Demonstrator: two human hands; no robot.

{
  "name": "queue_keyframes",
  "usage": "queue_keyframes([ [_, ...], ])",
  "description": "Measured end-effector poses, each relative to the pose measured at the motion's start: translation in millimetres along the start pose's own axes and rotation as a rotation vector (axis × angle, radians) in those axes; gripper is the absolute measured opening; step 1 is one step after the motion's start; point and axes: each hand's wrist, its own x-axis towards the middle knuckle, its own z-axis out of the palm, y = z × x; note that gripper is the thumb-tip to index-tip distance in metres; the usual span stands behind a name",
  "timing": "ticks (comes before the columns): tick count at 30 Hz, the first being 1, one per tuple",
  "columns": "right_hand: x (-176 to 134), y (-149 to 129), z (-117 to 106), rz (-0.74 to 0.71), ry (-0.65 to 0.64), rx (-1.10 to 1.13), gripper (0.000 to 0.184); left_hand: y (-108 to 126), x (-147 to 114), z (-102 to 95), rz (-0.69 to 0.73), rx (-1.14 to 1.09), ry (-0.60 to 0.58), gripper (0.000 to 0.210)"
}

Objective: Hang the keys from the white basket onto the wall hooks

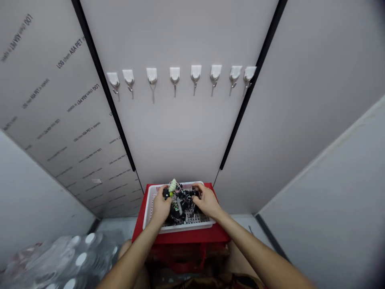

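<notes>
A white plastic basket (186, 229) with a perforated bottom holds a jumble of small black items (177, 210), too small to name one by one. My left hand (160, 206) reaches in over its left side, thumb and fingers closed on a small black piece (166, 194). A pale green ridged trinket (172, 185) and a bit of bright yellow-green show right beside those fingertips. Over the basket's right side, my right hand (207, 200) pinches another small black piece (194, 194) among the pile. Both hands partly cover what they hold.
Under the basket is a red surface (192, 237). Several white adhesive hooks (175, 75) hang in a row on the pale wall ahead, between two black strips (254, 84). Clear plastic bottles (87, 257) with white caps are at lower left.
</notes>
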Motion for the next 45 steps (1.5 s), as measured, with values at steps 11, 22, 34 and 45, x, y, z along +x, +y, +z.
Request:
queue_keyframes([
  [11, 5, 11, 2, 0.099, 0.086, 0.536, 0.03, 5, -6, -3.8, 0.159, 0.089, 0.152, 0.04],
  [22, 7, -7, -5, 0.226, 0.149, 0.705, 0.02, 46, -21, 17.4, 0.386, 0.169, -0.232, 0.033],
  [34, 0, -35, -18, 0.464, 0.014, 1.123, 0.017, 50, -13, 13.8, -0.074, -0.453, -0.455, 0.023],
  [45, 4, -26, -38, 0.363, 0.111, 0.968, 0.019, 45, -8, 8.5, 0.007, -0.295, -0.327, 0.025],
])
